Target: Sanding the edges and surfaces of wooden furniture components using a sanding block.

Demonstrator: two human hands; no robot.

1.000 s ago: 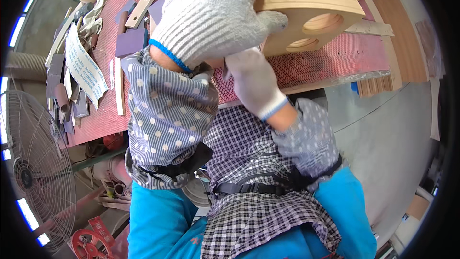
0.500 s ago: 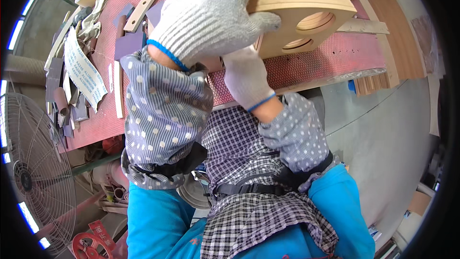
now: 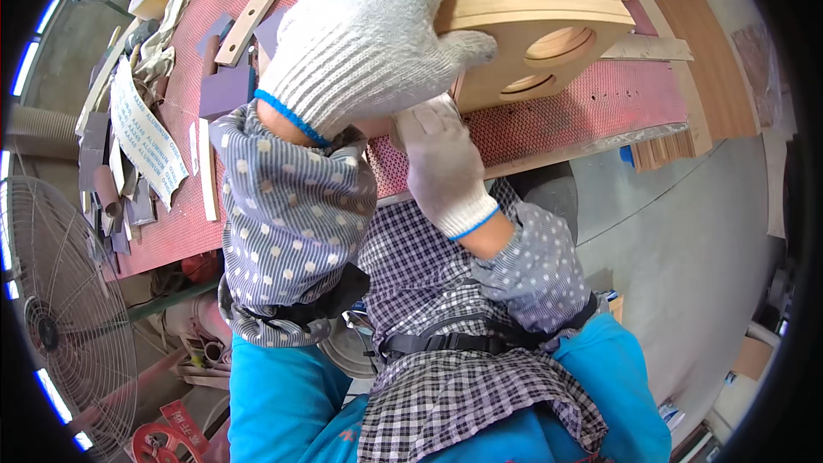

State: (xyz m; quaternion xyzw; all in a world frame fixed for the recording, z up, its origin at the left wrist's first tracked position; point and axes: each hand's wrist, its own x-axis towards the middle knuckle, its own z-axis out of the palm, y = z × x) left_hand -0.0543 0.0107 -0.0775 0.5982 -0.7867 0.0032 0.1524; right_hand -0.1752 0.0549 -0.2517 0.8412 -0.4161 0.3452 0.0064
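Surface (image 3: 574,110): red, perforated, curled sheets (image 3: 147,139) near its left edge.
Wooden piece (image 3: 514,10): I have it near the front edge, right of the sheets.
Left grip (image 3: 373,39): clasping the piece's left end, my thumb across its face.
Right grip (image 3: 446,159): below my left; I cannot tell whether it holds anything.
Openings (image 3: 561,45): two round ones, already cut.
Finish: I cannot tell what work remains.

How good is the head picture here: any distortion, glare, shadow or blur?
In the head view, straight edges bend and the corners go black; bright white strips glare beside the round grey wire-cage fan; shade darkens the red mesh-textured benchtop below the pale wooden piece; the white-gloved left hand looks sharp, its ribbing clear; the pale-gloved right hand seems slightly softer.
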